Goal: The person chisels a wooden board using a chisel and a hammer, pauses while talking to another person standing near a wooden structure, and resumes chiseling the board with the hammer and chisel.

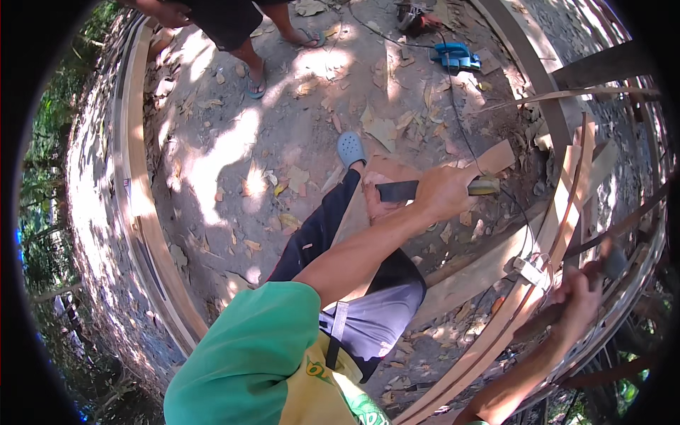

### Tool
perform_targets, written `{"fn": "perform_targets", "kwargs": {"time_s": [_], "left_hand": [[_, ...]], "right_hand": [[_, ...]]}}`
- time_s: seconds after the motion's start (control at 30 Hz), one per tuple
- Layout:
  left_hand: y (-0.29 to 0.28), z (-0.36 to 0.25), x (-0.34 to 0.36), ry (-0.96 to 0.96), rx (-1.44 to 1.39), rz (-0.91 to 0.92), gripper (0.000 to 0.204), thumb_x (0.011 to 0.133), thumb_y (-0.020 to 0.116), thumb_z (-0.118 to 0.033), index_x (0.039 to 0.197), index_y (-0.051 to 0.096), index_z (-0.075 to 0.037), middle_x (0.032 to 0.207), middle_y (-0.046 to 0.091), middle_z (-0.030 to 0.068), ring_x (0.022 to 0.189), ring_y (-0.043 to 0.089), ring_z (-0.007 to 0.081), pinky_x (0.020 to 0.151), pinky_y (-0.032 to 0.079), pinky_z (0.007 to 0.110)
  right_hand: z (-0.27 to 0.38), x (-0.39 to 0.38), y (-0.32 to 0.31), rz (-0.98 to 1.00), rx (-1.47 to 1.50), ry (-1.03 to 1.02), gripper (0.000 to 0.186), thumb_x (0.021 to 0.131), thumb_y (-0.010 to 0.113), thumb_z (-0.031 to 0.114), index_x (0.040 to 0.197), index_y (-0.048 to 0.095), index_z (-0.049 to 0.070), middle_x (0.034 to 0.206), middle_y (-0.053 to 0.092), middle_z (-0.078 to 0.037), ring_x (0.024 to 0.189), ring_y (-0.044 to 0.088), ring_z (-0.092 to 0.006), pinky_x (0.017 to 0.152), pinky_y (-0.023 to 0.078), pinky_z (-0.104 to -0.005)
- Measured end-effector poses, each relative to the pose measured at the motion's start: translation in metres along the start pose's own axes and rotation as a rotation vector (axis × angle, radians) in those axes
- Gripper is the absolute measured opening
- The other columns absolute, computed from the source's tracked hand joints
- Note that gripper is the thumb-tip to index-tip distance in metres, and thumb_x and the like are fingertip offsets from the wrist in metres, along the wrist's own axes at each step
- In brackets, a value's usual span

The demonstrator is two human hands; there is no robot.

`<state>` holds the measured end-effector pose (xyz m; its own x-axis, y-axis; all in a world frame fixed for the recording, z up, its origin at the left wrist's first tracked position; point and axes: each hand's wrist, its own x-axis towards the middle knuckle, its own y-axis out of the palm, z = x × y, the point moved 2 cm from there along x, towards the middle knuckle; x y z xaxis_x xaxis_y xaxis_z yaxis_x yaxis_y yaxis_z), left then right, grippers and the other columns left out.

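Observation:
My left hand (445,193) is closed around a chisel-like tool. Its broad dark blade (397,191) sticks out to the left and its yellowish handle end (484,186) to the right. Beneath that hand a pale wooden piece (498,157) shows, its end pointing up right. Beside the blade, a bare foot (375,202) of mine presses against a board (397,168). Off to the right, my right hand (582,301) is wrapped around what looks like a hammer; its grey head (613,262) is blurred and its brown handle (535,324) points lower left.
Long planks (138,177) edge the ground at left, with more boards (489,340) at right. A white socket block (531,273) with a cord lies on them. A blue power tool (455,57) rests at the back. Another person's legs (248,53) stand at the far left.

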<state>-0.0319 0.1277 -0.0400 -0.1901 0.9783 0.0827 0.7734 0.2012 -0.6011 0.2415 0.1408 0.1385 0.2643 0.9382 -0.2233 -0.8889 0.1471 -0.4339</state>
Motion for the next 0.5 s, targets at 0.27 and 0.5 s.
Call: {"fn": "perform_targets", "kwargs": {"time_s": [0.27,0.5], "left_hand": [[-0.007,0.004,-0.008,-0.111,-0.089,0.020,0.026,0.075,0.076,-0.025,0.095,0.067,-0.011,0.079,0.070,0.0148,0.076,0.069,0.0375,0.065,0.052,0.049],[-0.012,-0.011,-0.001,-0.060,-0.014,0.077,0.030,0.073,0.076,-0.021,0.099,0.065,-0.011,0.082,0.070,0.0170,0.078,0.069,0.0398,0.066,0.052,0.050]], "right_hand": [[-0.084,0.030,0.077,-0.131,-0.272,-0.417,0.019,0.092,0.049,0.010,0.077,0.058,0.002,0.067,0.056,-0.005,0.054,0.051,-0.0156,0.050,0.041,-0.0291],[-0.027,0.015,0.072,0.154,0.289,0.125,0.019,0.089,0.058,0.011,0.074,0.048,0.010,0.059,0.044,0.002,0.046,0.044,-0.0103,0.045,0.035,-0.0256]]}}
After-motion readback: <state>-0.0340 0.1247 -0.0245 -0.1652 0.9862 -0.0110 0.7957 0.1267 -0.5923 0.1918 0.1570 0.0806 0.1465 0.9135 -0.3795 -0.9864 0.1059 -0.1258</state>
